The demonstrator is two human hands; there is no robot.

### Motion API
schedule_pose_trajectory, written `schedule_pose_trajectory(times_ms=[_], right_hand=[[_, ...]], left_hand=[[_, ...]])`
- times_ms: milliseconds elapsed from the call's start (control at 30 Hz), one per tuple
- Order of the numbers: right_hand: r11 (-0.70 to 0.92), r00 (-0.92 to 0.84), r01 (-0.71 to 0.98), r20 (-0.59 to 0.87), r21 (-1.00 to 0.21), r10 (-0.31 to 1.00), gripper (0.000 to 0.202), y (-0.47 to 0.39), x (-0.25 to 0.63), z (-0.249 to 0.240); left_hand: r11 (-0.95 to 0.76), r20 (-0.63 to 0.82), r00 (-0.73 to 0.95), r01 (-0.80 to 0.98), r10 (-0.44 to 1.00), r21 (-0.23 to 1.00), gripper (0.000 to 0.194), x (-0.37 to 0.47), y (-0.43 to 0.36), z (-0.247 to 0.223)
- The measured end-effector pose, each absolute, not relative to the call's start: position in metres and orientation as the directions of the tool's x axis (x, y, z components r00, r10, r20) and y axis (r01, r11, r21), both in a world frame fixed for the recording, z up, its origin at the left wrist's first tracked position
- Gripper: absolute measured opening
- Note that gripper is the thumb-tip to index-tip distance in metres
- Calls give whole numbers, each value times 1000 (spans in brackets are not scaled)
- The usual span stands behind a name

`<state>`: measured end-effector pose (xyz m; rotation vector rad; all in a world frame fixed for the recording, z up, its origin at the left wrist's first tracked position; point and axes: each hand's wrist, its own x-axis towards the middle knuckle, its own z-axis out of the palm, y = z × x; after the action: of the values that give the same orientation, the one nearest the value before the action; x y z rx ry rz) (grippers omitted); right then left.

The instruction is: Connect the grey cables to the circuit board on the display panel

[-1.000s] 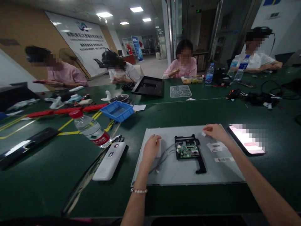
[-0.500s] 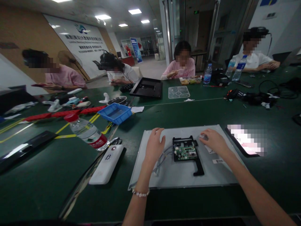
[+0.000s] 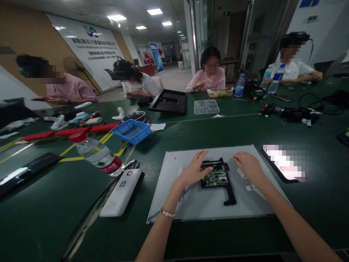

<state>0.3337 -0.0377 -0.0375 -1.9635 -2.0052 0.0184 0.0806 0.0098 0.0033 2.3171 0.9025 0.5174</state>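
A flat grey-white panel (image 3: 163, 193) lies on the table before me. On it rests a black plastic bracket (image 3: 231, 196) carrying a green circuit board (image 3: 215, 179), with thin grey cables (image 3: 183, 194) at its left side. My left hand (image 3: 193, 169) is open above the left part of the bracket, thumb and fingers apart, hiding some of it and the cables. Beyond the bracket's right side, my right hand (image 3: 249, 165) hovers over the panel with its fingertips pressed together. Whatever those fingers may hold is hidden.
A lit phone (image 3: 285, 163) lies right of the panel. To the left are a white power bank (image 3: 121, 193), a tilted water bottle (image 3: 96, 154) and a blue basket (image 3: 131, 131). A black plastic housing (image 3: 169, 102) is farther back. Several people sit around the green table (image 3: 229, 133).
My left hand has moved right, from the panel's left side to over the bracket. The right hand stays near its place, its fingers drawn closer together. The view has shifted slightly.
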Motion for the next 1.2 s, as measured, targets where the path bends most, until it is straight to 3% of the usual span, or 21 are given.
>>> schedule_pose_trajectory(times_ms=[133,300,567,767,1200], right_hand=[[42,23,964,240,-262,971,23,-38,334,-38],[73,28,944,298,-322,954,23,-38,333,-36],[243,-69,889,410,-389,909,24,-32,316,-33],[402,-252,849,408,-342,878,20,-21,288,-32],[365,-267,848,285,-385,920,23,-18,282,-34]], left_hand=[[-556,23,757,459,653,694,94,66,1,3],[-556,-21,797,440,604,705,111,59,1,-1],[-574,8,804,417,594,705,108,60,2,-1],[-590,-1,806,435,593,680,110,61,3,-6],[-593,-32,806,461,591,660,108,60,4,-6]])
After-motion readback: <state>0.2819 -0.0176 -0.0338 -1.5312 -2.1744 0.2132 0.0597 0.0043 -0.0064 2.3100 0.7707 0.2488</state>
